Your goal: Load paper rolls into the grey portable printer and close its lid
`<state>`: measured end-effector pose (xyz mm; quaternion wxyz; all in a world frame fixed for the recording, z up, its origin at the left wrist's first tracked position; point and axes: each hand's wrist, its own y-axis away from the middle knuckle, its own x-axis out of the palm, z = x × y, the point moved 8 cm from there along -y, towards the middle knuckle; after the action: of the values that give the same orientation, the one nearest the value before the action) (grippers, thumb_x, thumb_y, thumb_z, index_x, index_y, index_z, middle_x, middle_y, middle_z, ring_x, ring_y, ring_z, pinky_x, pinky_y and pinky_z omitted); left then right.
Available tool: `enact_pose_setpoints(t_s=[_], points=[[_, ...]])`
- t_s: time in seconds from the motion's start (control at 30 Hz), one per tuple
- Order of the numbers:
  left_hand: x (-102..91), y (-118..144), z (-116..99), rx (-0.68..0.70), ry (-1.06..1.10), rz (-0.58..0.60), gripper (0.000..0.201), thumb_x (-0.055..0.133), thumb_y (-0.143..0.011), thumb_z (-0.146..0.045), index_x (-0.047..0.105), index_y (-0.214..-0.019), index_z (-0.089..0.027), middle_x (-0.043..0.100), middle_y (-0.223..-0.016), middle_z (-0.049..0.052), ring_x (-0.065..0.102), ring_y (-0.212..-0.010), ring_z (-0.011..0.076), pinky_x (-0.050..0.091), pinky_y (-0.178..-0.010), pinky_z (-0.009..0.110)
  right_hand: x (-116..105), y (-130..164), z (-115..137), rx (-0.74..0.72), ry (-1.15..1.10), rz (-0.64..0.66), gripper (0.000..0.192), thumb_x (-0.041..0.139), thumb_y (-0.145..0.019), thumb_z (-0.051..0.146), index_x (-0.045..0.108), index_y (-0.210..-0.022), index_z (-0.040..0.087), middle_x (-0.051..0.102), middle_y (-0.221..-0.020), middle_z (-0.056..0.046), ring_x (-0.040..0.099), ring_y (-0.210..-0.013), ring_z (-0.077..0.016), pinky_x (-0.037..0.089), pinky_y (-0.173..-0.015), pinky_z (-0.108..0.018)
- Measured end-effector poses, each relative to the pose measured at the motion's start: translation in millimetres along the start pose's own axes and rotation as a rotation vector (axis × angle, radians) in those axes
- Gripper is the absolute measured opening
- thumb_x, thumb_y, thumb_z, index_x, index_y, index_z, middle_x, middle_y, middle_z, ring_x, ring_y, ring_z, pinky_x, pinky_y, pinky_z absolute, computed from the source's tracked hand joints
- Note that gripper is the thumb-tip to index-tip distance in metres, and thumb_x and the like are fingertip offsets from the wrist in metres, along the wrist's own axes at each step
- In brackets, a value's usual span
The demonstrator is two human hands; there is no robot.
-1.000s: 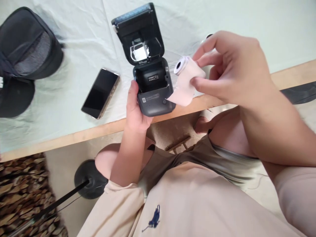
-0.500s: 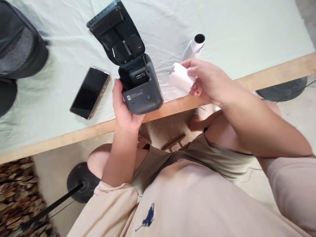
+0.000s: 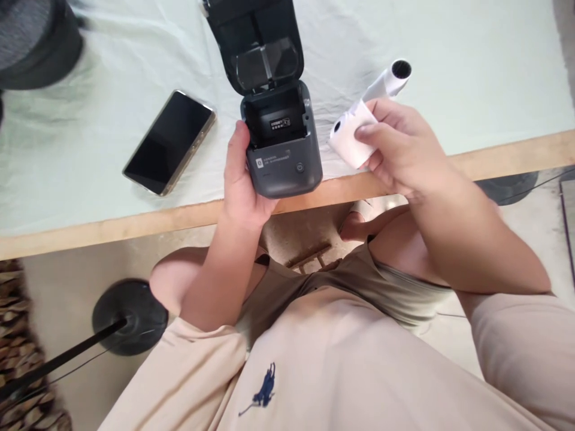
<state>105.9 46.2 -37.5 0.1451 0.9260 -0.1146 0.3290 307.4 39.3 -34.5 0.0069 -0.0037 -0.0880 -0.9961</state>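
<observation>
My left hand (image 3: 247, 185) is closed around the lower left side of a dark grey portable label printer (image 3: 287, 170). The printer's lid (image 3: 265, 48) stands flipped up, and its paper bay shows bare apart from a small printed label inside. In my right hand (image 3: 395, 140), thumb and fingers grip a white paper roll (image 3: 353, 137), its dark core hole facing left. The roll is just right of the printer and apart from it. Behind the right hand lies a white cylindrical object (image 3: 381, 84) with a dark round end; part of it is hidden.
A smartphone (image 3: 169, 142) in a clear case lies left of the printer on the pale cloth (image 3: 135, 54). A dark round container (image 3: 42, 48) stands at the far left. The table's wooden edge (image 3: 188, 215) runs before me. A black stand base (image 3: 130, 317) is on the floor.
The paper roll has been turned so its core hole shows. The printer is turned more upright in view. The view itself has shifted, moving printer, roll and hands rightward in the picture.
</observation>
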Motion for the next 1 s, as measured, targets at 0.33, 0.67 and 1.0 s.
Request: enact_pose_setpoints(t_s=[0.33,0.67,1.0], points=[[5.6,1.4,-0.1,0.017,0.100,-0.007,0.044,0.043,-0.115,-0.052,0.078,-0.108,-0.026,0.084,-0.127,0.001,0.036,-0.170,0.0307,0.041,-0.138,0.052,-1.0,1.5,-4.9,0.097,-0.120,0.029,0.036,0.087,-0.071,0.017,0.065,-0.097,0.027,0.072,-0.091,0.006,0.067,-0.075,-0.0113,0.056,-0.064,-0.025],[6.0,1.6,-2.4,-0.003,-0.007,-0.051,0.058,0.027,-0.117,-0.055,0.077,-0.106,-0.030,0.083,-0.128,-0.001,0.045,-0.166,0.0258,0.046,-0.136,0.047,-0.5,4.0,2.7,0.102,-0.168,-0.030,0.024,0.073,-0.070,0.022,0.065,-0.092,0.027,0.070,-0.084,0.002,0.069,-0.071,-0.0164,0.060,-0.064,-0.031],[5.5,1.2,-1.2,0.006,-0.007,0.010,0.040,0.050,-0.110,-0.056,0.082,-0.103,-0.033,0.082,-0.136,-0.005,0.033,-0.172,0.0284,0.047,-0.136,0.047,10.8,10.3,11.3,0.078,-0.124,0.041,0.063,0.072,-0.078,0.025,0.051,-0.133,0.049,0.062,-0.079,0.010,0.052,-0.054,-0.0167,0.043,-0.049,-0.030]])
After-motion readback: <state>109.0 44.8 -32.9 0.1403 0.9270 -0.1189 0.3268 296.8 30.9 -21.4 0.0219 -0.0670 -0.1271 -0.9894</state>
